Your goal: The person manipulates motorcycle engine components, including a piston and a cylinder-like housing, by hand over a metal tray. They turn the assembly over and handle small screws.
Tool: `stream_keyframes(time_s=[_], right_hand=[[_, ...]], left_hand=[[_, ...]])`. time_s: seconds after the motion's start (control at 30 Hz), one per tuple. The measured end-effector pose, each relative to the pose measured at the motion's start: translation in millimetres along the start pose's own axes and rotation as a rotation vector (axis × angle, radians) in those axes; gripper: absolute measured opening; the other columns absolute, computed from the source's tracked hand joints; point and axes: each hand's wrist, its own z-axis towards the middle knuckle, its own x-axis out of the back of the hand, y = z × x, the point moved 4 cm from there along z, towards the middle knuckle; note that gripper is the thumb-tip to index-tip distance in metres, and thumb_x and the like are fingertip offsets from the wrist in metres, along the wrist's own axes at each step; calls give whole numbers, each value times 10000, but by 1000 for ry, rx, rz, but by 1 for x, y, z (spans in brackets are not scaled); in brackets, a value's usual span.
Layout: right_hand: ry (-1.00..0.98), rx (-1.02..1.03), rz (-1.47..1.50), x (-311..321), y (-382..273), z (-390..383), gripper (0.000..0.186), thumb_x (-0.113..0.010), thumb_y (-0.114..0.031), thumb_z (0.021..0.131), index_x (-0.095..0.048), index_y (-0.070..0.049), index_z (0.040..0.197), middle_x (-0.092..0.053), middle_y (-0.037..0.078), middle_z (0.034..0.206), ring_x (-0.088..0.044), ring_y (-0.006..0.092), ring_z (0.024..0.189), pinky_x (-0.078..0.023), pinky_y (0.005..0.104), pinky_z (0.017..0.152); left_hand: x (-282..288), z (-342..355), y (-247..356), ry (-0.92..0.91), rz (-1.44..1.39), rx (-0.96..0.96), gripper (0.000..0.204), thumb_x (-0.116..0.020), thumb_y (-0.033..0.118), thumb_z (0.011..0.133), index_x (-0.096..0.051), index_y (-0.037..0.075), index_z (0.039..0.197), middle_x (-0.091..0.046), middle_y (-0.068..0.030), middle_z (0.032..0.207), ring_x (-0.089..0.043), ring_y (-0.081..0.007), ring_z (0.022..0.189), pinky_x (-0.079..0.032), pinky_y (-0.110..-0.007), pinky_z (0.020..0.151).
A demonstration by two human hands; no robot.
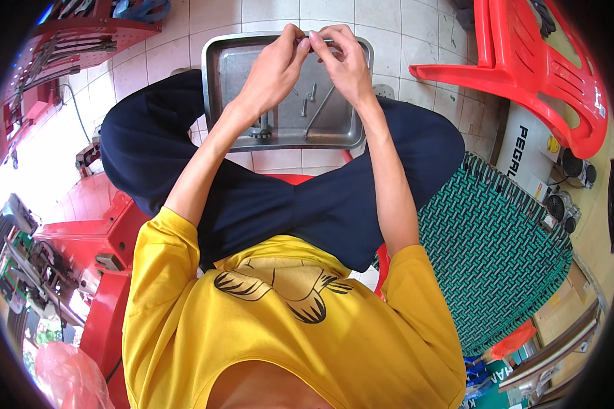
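Observation:
My left hand (278, 67) and my right hand (342, 63) meet fingertip to fingertip over the far part of a metal tray (218, 140). Both are closed in a pinch around something small and dark, mostly hidden by the fingers, so its kind cannot be made out. Below the hands, two bolts (308, 101) lie on the tray's bottom. To their right a long thin metal rod (319, 109) rests at a slant. A gear-like metal part (260, 129) sits at the tray's near left corner, partly behind my left forearm.
A red plastic chair (518, 61) stands at the right, above a white cylindrical tank (525, 146). Nearer lies a green woven mat or seat (491, 252). At the left are a red rack with tools (82, 51) and red metal machinery (95, 232). A pink plastic bag (68, 375) is at lower left.

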Motion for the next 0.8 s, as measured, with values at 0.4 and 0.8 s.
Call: stream_keyframes(time_s=[0.4,0.8], right_hand=[[-83,39,-97,-4,-3,-5,255,-677,-263,970,-685,-42,1097,-556,107,1179,-632,226,1067,-585,349,851],[-227,-65,-195,-8,3,-5,363,-653,-300,1000,-639,2,1200,-581,76,1118,-649,151,1004,-523,271,831]], left_hand=[[4,-7,-11,77,86,-66,343,-448,338,1076,-471,-4,1090,-533,-140,661,-512,-267,559,-425,-408,580],[6,-12,-13,-26,189,51,346,-405,345,1069,-507,14,1085,-678,-291,882,-623,-517,888,-458,-586,776]])
